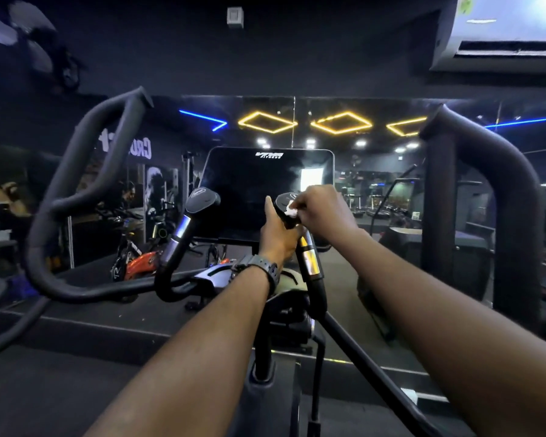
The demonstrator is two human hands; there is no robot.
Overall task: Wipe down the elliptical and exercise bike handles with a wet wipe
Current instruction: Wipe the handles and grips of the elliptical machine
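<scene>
I stand at an elliptical with a dark console screen [265, 190]. Two short inner handles rise in front of it. My left hand [278, 231], with a grey watch on the wrist, grips the right inner handle [309, 263] just below its black top. My right hand [320, 209] pinches a small white wet wipe [291, 212] and presses it against the top of that same handle. The left inner handle [183, 228] stands untouched. Two long padded moving handles curve up, one on the left [85, 184] and one on the right [514, 190].
A wall mirror behind the machine reflects gym lights, an orange exercise bike [139, 263] and other machines. An air conditioner [501, 29] hangs at the upper right. Black flooring lies below the elliptical frame.
</scene>
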